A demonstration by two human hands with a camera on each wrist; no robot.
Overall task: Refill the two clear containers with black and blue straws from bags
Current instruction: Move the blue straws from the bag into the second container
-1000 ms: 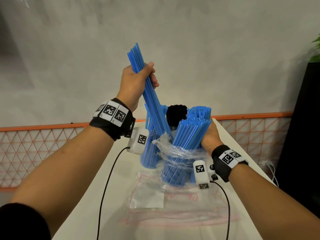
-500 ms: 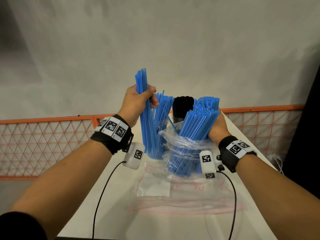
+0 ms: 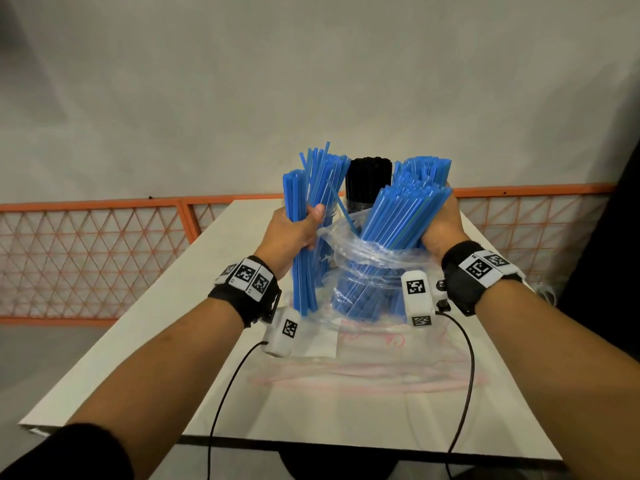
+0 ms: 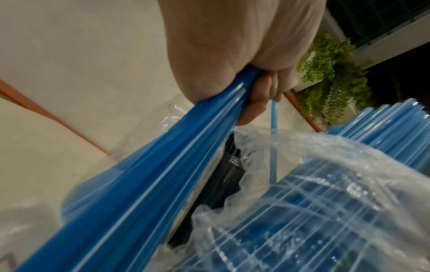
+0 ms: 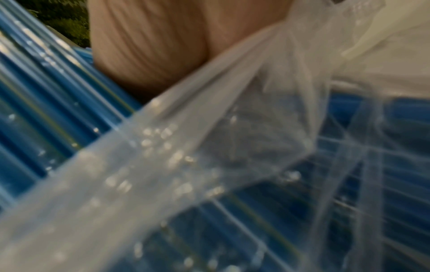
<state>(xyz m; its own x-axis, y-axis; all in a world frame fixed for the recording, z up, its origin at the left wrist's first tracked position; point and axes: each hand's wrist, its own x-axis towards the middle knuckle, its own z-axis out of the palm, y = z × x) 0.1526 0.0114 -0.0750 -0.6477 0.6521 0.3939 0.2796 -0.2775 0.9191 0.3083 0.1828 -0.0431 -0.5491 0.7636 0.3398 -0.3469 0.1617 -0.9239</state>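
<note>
Lowered since half a second back: left hand (image 3: 289,233), fingers curled tight round a bundle of blue straws (image 3: 300,237), now down at the clear container (image 3: 320,268) on the white table (image 3: 162,327); insertion judged nearly done, release next. Bundle near upright, long axis vertical, lower ends toward the tabletop, upper ends level with the straws already standing there. Behind, between the two hands, black straws (image 3: 369,181) upright in the second container. Further right, bagged blue straws (image 3: 398,216) leaning up and rightward out of a clear plastic bag (image 3: 363,261). Right hand (image 3: 441,226) wrapped round that bagged mass, steadying it
</note>
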